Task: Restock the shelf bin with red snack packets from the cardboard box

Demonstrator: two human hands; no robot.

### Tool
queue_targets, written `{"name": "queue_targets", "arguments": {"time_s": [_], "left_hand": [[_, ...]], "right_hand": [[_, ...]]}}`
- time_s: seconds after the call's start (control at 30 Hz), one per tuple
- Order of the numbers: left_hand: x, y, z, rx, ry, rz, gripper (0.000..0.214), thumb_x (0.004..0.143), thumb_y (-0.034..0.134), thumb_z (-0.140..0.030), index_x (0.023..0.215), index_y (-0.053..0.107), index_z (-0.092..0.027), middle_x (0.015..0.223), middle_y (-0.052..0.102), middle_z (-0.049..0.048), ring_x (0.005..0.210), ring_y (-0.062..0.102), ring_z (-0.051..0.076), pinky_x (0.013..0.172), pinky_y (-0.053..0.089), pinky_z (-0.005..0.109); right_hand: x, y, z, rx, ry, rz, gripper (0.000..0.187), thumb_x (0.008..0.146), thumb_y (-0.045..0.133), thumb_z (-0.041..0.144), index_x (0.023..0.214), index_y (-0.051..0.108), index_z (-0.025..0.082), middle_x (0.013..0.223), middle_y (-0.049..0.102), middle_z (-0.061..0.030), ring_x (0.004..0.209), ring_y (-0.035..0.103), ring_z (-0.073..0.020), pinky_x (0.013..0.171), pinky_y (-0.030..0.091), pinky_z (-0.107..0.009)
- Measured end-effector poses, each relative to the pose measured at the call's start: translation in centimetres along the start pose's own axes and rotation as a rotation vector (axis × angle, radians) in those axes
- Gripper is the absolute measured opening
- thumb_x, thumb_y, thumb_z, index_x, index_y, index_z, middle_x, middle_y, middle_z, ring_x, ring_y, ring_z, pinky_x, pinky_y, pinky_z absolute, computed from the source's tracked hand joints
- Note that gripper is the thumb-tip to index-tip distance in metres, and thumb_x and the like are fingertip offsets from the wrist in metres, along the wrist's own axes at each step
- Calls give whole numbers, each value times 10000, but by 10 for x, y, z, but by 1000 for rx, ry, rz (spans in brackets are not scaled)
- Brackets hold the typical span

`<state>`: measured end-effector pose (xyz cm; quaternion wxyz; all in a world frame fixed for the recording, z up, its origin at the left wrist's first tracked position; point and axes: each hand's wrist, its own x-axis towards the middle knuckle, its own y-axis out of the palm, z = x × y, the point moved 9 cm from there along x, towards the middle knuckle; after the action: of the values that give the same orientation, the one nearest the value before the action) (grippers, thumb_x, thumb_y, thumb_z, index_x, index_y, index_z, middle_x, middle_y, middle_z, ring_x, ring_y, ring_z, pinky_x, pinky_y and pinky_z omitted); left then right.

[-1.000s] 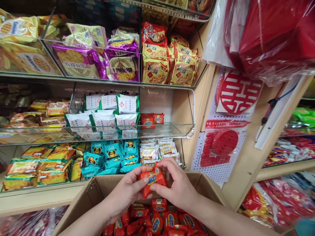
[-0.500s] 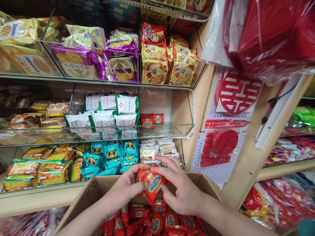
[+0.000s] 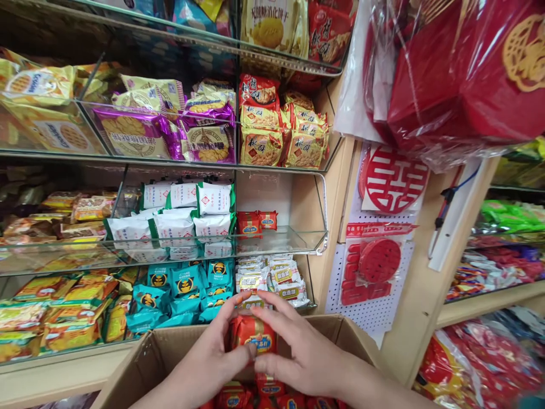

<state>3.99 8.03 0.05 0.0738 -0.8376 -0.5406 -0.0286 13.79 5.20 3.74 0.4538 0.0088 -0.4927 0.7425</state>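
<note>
A red snack packet (image 3: 248, 330) with a blue-and-gold label stands upright between my two hands, above an open cardboard box (image 3: 170, 342). My left hand (image 3: 218, 347) is closed on its left side, thumb across the front and fingertips at the top. On the other side my right hand (image 3: 303, 347) curves around it, its thumb near the lower front and its fingers over the top edge. Many loose red packets (image 3: 234, 394) of the same look lie in the box below. Two red packets (image 3: 249, 224) stand on the middle glass shelf beyond my hands.
White-and-green packets (image 3: 174, 224) fill the compartment left of the red ones. Teal packets (image 3: 186, 281) and white-gold packets (image 3: 286, 278) sit below. A clear shelf lip (image 3: 281, 243) fronts the middle shelf. Wrapped red bags (image 3: 443, 79) hang at upper right.
The view has tipped upward, so the shelves sit lower in the picture. The red packet has turned from tilted to upright, and my right hand has closed in around it.
</note>
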Motion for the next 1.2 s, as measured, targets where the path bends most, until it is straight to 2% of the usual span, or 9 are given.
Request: {"name": "queue_targets", "arguments": {"time_s": [0.2,0.4,0.6,0.77,0.87,0.97,1.07,1.13,1.2], "left_hand": [[-4,7,-6,174,72,85,556,785,492,-179,1257,211,-261,1299,373,72,1138,421,218,961,340,310],[-8,10,-13,140,84,74,571,776,517,-196,1242,198,-276,1334,299,70,1218,326,210,1009,277,308],[-1,0,-15,105,100,14,305,724,630,-302,994,507,-231,1018,567,37,972,503,223,866,397,337],[5,-6,-12,-13,113,16,403,600,719,-432,899,544,-226,849,593,-7,796,524,187,703,425,282],[5,-17,-8,2,16,-80,380,733,500,-577,865,560,-225,848,585,11,803,532,205,668,427,285],[4,-18,-7,103,-57,-87,372,803,395,-555,802,558,-221,820,568,13,861,516,223,715,410,291],[6,-9,-11,261,9,-29,333,826,400,-504,757,526,-203,759,505,-8,809,467,190,739,375,272],[7,-4,-9,321,27,2,340,839,372,-497,757,508,-196,736,466,-17,765,431,171,718,368,261],[7,1,-5,369,22,28,339,843,362,-490,768,503,-191,731,449,-19,746,415,163,703,365,257]], "right_hand": [[3,-2,-14,296,111,-13,546,685,660,243,1202,485,251,1166,536,-57,1051,521,-199,924,401,-389],[8,-10,-7,200,115,-27,542,615,699,204,1129,527,215,1109,544,-62,1008,517,-195,889,411,-364],[4,-16,-9,142,132,-162,434,653,625,127,1066,525,217,1122,483,-56,1042,473,-180,902,389,-340],[-2,-14,-27,159,279,-224,305,585,653,97,838,514,196,926,523,-17,855,510,-166,742,443,-305],[-1,-38,-35,248,346,-312,233,642,636,170,798,464,190,800,544,2,748,524,-152,666,447,-289],[20,-92,-20,322,182,-444,224,751,563,245,951,481,188,922,574,-32,830,555,-150,727,453,-294],[58,-150,0,-65,49,-554,315,781,532,236,1087,503,170,1047,549,-68,957,521,-155,832,408,-300],[97,-158,-4,-378,102,-396,334,773,530,206,1100,516,143,1046,556,-77,955,516,-166,829,394,-298],[134,-142,-20,-520,162,-128,306,732,568,194,1032,565,142,969,598,-57,855,550,-163,742,415,-269]]}}
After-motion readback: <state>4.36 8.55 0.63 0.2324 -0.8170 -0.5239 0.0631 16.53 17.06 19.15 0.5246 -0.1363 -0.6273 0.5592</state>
